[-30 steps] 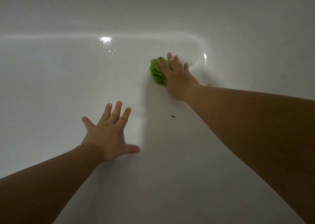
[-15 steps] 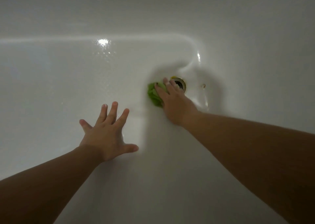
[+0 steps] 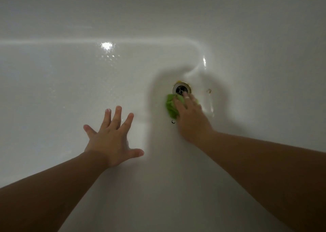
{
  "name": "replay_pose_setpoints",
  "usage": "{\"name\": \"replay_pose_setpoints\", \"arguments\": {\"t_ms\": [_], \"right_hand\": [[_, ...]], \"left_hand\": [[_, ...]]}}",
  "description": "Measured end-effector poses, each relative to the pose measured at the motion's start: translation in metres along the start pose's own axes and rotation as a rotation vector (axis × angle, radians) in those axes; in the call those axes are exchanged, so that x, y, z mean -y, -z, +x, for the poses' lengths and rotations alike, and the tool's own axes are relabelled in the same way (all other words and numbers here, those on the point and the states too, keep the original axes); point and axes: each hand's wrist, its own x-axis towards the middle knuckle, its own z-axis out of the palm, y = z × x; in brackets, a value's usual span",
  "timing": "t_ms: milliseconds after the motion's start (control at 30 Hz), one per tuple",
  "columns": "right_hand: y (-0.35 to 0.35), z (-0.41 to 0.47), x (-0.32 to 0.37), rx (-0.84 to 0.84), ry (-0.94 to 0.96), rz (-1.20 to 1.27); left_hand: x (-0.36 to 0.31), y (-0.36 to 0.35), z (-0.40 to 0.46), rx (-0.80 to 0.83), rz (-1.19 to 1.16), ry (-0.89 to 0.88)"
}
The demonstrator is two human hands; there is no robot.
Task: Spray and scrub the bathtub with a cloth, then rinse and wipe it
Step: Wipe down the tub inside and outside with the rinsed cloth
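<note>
Glossy white bathtub (image 3: 74, 83), seen from above and inside, floor filling most of the head view, back wall rising behind a bright curved seam. Wet sheen and tiny droplets on the floor at left, one hard light glare near the seam.

Round metal drain (image 3: 181, 88), chrome-ringed, dark in the middle, set in the floor at right of centre. Small round mark (image 3: 209, 91) on the enamel just right of it, nature unclear. Tiny dark curl (image 3: 173, 121) on the floor just below the cloth, too small to identify.

Crumpled bright green cloth (image 3: 170, 106) lying on the tub floor just below the drain, upper edge touching or nearly touching the ring. Right hand (image 3: 191, 118) pressed down on top of the cloth, green showing past the left edge and at the fingertips. Fingers (image 3: 185, 95) close together, stretched forward, one tip over the drain's lower rim; blurred, so thumb placement cannot be told.

Left hand (image 3: 111, 140) flat on the tub floor, well to the left of the cloth, palm down. Fingers straight and spread wide apart, thumb out to the right, nothing held. Both bare forearms reaching in from the bottom edge.
</note>
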Motion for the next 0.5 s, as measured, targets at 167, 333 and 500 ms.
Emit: {"name": "replay_pose_setpoints", "arguments": {"t_ms": [167, 333, 500], "right_hand": [[0.013, 0.055, 0.038, 0.041, 0.239, -0.118], [0.05, 0.099, -0.01, 0.002, -0.015, -0.092], [0.035, 0.047, -0.049, -0.017, -0.215, -0.08]], "left_hand": [[0.001, -0.002, 0.001, -0.013, 0.01, -0.005], [0.001, -0.003, 0.004, -0.036, 0.011, 0.0], [-0.002, 0.001, 0.002, -0.027, -0.003, 0.001]]}}
